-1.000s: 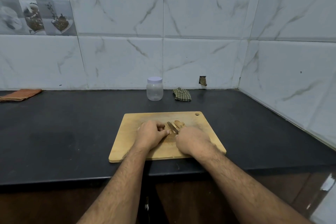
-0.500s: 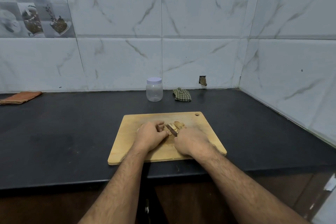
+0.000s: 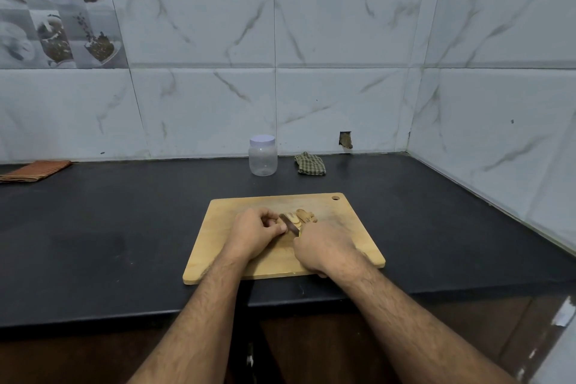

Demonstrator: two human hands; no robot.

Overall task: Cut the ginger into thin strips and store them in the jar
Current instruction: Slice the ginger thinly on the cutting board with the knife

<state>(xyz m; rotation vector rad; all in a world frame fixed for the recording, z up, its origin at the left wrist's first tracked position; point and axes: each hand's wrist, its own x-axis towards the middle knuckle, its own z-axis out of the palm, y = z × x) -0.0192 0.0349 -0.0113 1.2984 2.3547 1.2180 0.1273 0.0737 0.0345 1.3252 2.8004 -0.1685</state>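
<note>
A tan piece of ginger (image 3: 303,216) lies on the wooden cutting board (image 3: 349,221) in the middle of the black counter. My left hand (image 3: 254,234) has its fingers curled down onto the ginger's left end, which it hides. My right hand (image 3: 324,248) grips a knife handle; the dark blade (image 3: 289,224) lies across the ginger between the two hands. The handle is hidden inside my fist. A clear plastic jar (image 3: 262,155) with a white lid stands closed against the back wall, well beyond the board.
A green checked cloth (image 3: 310,164) lies right of the jar. A folded orange cloth (image 3: 34,170) sits at the far left of the counter. Tiled walls close the back and right side. The counter's front edge (image 3: 124,318) runs just below the board.
The knife blade has shifted slightly left along the ginger, toward my left hand's fingers. Both hands stay in nearly the same place on the board.
</note>
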